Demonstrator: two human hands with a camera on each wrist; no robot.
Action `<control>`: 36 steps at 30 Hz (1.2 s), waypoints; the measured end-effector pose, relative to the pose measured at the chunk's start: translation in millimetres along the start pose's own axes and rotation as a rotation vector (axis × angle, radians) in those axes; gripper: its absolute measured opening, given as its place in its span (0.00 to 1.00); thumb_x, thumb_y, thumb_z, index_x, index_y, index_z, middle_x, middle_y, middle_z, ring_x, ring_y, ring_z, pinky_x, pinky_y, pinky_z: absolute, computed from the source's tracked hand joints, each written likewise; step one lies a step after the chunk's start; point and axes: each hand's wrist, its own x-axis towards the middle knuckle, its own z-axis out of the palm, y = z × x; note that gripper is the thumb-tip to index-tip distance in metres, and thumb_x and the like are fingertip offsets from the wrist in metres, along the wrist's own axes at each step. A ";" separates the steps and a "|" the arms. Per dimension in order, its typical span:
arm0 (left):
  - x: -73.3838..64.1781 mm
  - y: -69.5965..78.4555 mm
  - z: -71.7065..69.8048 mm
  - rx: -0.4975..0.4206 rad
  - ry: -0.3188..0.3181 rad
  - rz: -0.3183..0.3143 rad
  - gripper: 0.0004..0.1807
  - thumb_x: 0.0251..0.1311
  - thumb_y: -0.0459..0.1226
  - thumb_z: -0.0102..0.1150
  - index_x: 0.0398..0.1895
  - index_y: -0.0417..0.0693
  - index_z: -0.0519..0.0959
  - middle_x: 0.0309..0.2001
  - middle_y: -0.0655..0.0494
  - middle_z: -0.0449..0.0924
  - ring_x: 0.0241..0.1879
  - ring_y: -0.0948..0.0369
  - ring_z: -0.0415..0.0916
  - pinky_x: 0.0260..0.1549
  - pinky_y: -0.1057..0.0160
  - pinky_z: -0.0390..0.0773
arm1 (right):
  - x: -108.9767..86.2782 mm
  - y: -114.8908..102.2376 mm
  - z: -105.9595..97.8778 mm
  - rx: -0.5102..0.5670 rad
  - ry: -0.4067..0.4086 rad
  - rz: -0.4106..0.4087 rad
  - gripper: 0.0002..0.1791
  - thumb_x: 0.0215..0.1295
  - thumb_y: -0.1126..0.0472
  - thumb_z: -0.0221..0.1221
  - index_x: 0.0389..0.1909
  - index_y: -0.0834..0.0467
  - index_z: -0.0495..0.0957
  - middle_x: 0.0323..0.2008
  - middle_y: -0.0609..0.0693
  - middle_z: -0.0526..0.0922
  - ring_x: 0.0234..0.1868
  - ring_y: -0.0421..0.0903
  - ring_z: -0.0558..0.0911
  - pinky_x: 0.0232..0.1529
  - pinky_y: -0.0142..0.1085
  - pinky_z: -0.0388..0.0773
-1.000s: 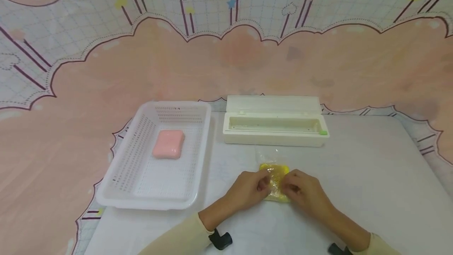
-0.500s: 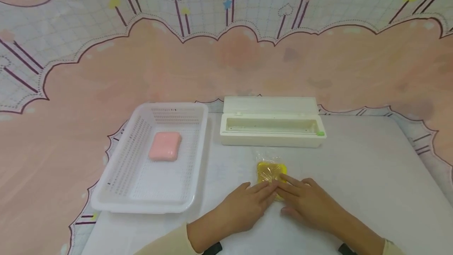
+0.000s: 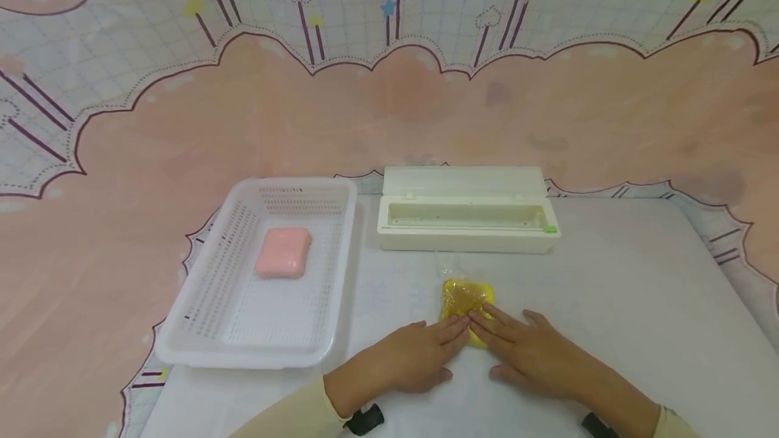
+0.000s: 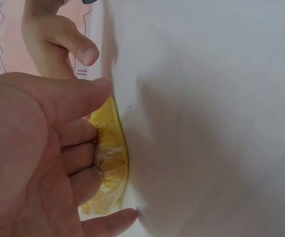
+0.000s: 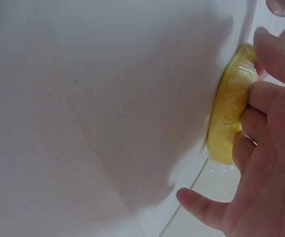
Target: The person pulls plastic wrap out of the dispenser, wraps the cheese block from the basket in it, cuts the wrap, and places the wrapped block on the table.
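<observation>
On the white table a yellow square block [image 3: 464, 296], covered with clear plastic film, lies flat. The fingertips of my left hand [image 3: 420, 357] press on its near part, the fingers fairly straight. From the other side my right hand [image 3: 535, 357] presses its fingertips on the same block, almost meeting the left ones. In the left wrist view the film looks wrinkled over the block [image 4: 112, 148] under the fingers. The right wrist view shows the block [image 5: 228, 113] with fingertips resting on its top. A loose flap of film [image 3: 453, 268] sticks out beyond its far edge.
A white perforated basket [image 3: 337, 289] stands at the left, with a pink rounded block [image 3: 283, 252] inside. Behind the yellow block is a long white film dispenser box [image 3: 468, 242], lid raised, with a green slider [image 3: 550, 229] at its right end.
Both hands have gone from pinching the film at the block's sides to laying straightened fingers on its top. In the last half second the fingers have shifted only slightly.
</observation>
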 end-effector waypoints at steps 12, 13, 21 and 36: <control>2.3 -16.7 -0.1 -0.319 0.121 0.042 0.31 0.78 0.49 0.47 0.79 0.54 0.60 0.79 0.60 0.59 0.75 0.66 0.61 0.69 0.58 0.71 | 4.3 8.2 -2.3 0.255 0.018 -0.005 0.32 0.80 0.41 0.46 0.80 0.45 0.58 0.81 0.42 0.55 0.80 0.52 0.60 0.64 0.68 0.68; 4.8 -20.0 -0.9 -0.391 0.177 0.027 0.28 0.78 0.48 0.48 0.77 0.54 0.65 0.76 0.60 0.65 0.71 0.66 0.68 0.66 0.61 0.74 | 5.5 10.3 -4.1 0.303 0.044 -0.004 0.31 0.80 0.43 0.46 0.79 0.46 0.59 0.80 0.43 0.58 0.79 0.52 0.62 0.65 0.66 0.69; 33.3 -37.7 -12.7 -0.732 0.574 -0.271 0.11 0.68 0.35 0.62 0.51 0.47 0.86 0.51 0.51 0.85 0.49 0.57 0.84 0.43 0.70 0.82 | 21.1 31.4 -22.4 0.556 0.285 0.119 0.18 0.73 0.55 0.61 0.60 0.52 0.82 0.59 0.49 0.85 0.60 0.54 0.83 0.53 0.48 0.84; 36.6 -26.4 -6.7 -0.173 0.412 -0.294 0.15 0.69 0.49 0.63 0.54 0.59 0.86 0.39 0.61 0.72 0.37 0.63 0.64 0.28 0.72 0.66 | 39.7 29.2 -24.3 0.290 0.153 0.043 0.27 0.58 0.54 0.73 0.59 0.56 0.83 0.61 0.51 0.83 0.62 0.54 0.82 0.61 0.53 0.78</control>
